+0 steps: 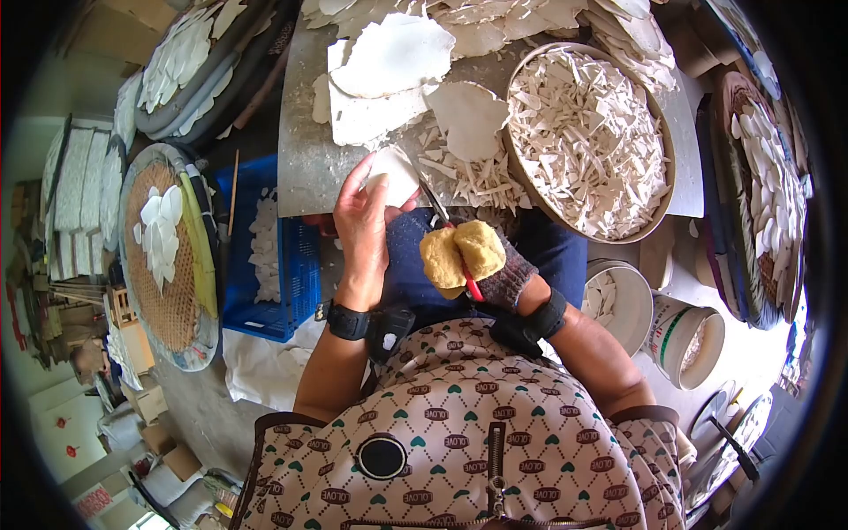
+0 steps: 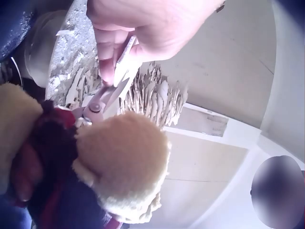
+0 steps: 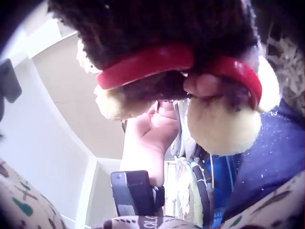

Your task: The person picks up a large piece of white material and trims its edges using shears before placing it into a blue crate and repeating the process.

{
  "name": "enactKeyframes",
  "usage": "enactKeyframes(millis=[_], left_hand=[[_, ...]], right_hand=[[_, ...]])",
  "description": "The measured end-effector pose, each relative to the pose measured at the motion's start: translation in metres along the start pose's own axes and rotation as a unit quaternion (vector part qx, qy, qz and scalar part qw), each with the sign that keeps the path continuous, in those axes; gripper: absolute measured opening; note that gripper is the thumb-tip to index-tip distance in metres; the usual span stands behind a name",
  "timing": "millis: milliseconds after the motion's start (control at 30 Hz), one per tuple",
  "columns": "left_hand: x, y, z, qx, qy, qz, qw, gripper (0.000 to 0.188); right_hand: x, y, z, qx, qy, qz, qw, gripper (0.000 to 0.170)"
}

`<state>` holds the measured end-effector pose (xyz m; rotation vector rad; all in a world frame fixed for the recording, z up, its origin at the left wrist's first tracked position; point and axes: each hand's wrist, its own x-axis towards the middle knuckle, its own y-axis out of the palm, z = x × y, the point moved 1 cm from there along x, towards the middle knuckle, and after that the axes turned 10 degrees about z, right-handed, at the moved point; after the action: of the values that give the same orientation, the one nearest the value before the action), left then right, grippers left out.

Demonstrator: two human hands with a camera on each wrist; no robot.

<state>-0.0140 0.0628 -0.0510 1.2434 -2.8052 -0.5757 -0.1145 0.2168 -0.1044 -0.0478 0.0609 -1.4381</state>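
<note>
My left hand (image 1: 360, 230) pinches a thin white flat piece (image 1: 395, 175) between thumb and fingers, over the near edge of the metal table. In a dark knitted fingerless glove, my right hand (image 1: 512, 272) grips a pair of scissors (image 1: 434, 200) with red handles. Thick yellow foam pads (image 1: 480, 249) are wrapped about those handles and hide most of the right fingers in the head view. The blades reach to the right edge of the white piece. From the left wrist, the blades (image 2: 107, 98) appear parted right beside the piece (image 2: 125, 64).
Large irregular white sheets (image 1: 395, 55) lie on the metal table (image 1: 305, 168), with trimmed strips (image 1: 486, 184) near its front edge. A round tub (image 1: 667, 168) of white scraps stands at right. Around me are a blue crate (image 1: 305, 265), a woven tray (image 1: 146, 309) and buckets (image 1: 638, 305).
</note>
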Motion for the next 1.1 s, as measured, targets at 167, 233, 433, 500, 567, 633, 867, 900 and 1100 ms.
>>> enactKeyframes(millis=[167, 233, 433, 500, 567, 633, 867, 900, 1100], left_hand=[[-0.001, 0.003, -0.008, 0.044, -0.037, 0.049, 0.997, 0.038], [-0.002, 0.003, -0.006, 0.052, -0.032, 0.045, 0.997, 0.037], [-0.002, -0.001, 0.002, 0.055, -0.052, 0.053, 0.996, 0.039], [0.000, -0.002, 0.004, 0.060, -0.063, 0.055, 0.995, 0.039], [-0.001, 0.000, 0.002, 0.052, -0.066, 0.054, 0.995, 0.039], [0.001, -0.001, 0.001, 0.050, -0.070, 0.060, 0.995, 0.039], [0.006, -0.008, -0.005, 0.114, -0.089, 0.121, 0.982, 0.033], [0.006, -0.008, -0.006, 0.127, -0.094, 0.136, 0.978, 0.033], [0.008, -0.003, 0.001, 0.062, 0.022, 0.057, 0.996, 0.045]], right_hand=[[0.001, -0.004, 0.013, -0.277, -0.028, 0.020, 0.960, 0.033], [0.003, -0.001, 0.000, -0.099, 0.000, -0.001, 0.995, 0.033], [-0.003, 0.000, 0.010, -0.047, 0.026, -0.014, 0.998, 0.031], [-0.004, 0.001, 0.009, -0.001, 0.056, -0.035, 0.998, 0.032], [-0.003, 0.006, -0.004, 0.102, 0.073, -0.063, 0.990, 0.034], [-0.004, 0.007, -0.008, 0.151, 0.071, -0.071, 0.984, 0.031], [0.002, -0.001, -0.003, 0.043, -0.043, -0.094, 0.994, 0.020], [0.004, -0.003, -0.003, 0.009, -0.055, -0.102, 0.993, 0.020], [0.006, -0.009, 0.011, 0.022, -0.071, -0.081, 0.994, 0.028]])
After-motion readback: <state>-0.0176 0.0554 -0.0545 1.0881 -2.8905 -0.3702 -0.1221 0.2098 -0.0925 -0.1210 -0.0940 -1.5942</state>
